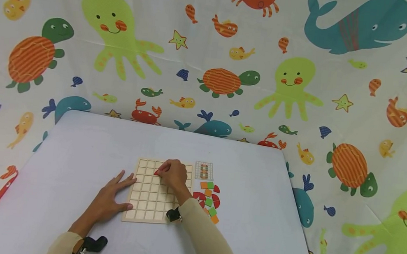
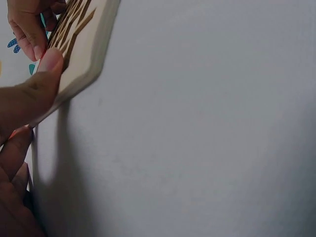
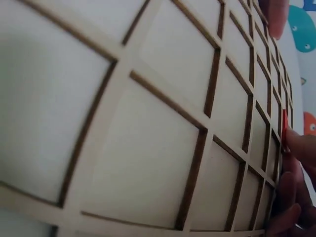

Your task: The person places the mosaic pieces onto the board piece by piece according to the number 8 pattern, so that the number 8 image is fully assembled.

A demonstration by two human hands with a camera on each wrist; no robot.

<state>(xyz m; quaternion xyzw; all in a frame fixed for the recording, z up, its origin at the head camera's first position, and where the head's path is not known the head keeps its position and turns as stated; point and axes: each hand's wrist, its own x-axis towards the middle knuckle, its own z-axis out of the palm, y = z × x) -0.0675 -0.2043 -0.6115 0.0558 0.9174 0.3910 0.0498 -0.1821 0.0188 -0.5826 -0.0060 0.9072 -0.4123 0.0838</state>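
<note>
A wooden grid board [image 1: 143, 195] with square recesses lies flat on the white table. My right hand [image 1: 174, 176] reaches over its upper part and pinches a red quarter-circle piece [image 1: 156, 172] between thumb and fingertips. In the right wrist view the red piece [image 3: 285, 129] stands tilted at a cell near the far side. My left hand [image 1: 108, 197] rests at the board's left edge, fingers spread, the thumb touching the rim. The left wrist view shows that thumb [image 2: 47, 81] lying over the board's corner.
Right of the board lies a loose group of orange squares [image 1: 215, 219], green squares [image 1: 209, 202] and red quarter-circle pieces [image 1: 216, 189]. Above them is a small printed pattern card [image 1: 199, 170]. A sea-animal curtain [image 1: 197, 39] hangs behind the table [image 1: 254, 215].
</note>
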